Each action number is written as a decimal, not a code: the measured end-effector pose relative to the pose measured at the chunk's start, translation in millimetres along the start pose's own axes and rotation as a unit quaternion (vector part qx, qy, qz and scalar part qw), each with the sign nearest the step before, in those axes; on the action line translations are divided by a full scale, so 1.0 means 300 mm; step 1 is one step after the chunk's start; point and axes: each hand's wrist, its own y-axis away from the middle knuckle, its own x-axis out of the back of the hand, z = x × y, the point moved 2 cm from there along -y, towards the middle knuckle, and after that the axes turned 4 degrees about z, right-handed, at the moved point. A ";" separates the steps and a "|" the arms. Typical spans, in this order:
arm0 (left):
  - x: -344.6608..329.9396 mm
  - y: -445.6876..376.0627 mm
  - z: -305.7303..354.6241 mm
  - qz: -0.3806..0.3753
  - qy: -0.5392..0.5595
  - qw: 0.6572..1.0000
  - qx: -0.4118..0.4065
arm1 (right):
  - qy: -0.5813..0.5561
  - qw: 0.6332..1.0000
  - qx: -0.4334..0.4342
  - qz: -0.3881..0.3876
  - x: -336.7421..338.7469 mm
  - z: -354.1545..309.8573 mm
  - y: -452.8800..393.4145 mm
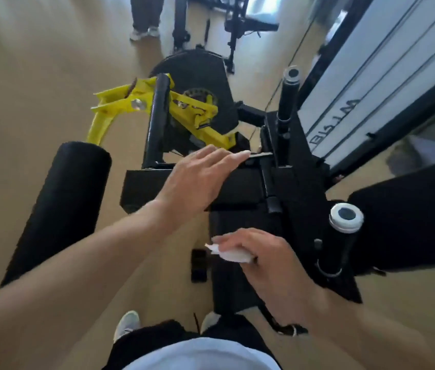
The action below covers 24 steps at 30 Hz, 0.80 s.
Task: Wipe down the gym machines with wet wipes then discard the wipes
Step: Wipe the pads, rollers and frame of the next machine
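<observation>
The black gym machine [285,188] stretches out under both hands, its padded roller [61,209] off to the left of the left hand [197,180]. That hand is flat and relaxed, fingers straight above the pad, probably for balance. Nearer the body, the right hand [272,263] pinches a crumpled white wipe [229,253], apparently to scrub the seat beneath it.
</observation>
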 end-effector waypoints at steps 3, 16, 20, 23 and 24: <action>-0.079 -0.023 -0.063 -0.117 0.026 0.991 -0.061 | 0.425 0.867 0.157 -0.207 -0.031 0.097 0.055; -0.141 0.043 -0.127 -0.300 -0.018 0.942 -0.151 | 0.608 0.635 -0.156 -0.450 -0.008 0.082 0.184; -0.152 0.040 -0.127 -0.292 -0.028 0.942 -0.164 | 0.645 0.619 -0.140 -0.427 0.007 0.084 0.165; -0.161 0.043 -0.133 -0.281 -0.027 0.945 -0.167 | 0.651 0.597 -0.167 -0.438 -0.018 0.059 0.171; -0.162 0.045 -0.134 -0.281 -0.027 0.944 -0.169 | 0.650 0.582 -0.168 -0.458 -0.034 0.049 0.192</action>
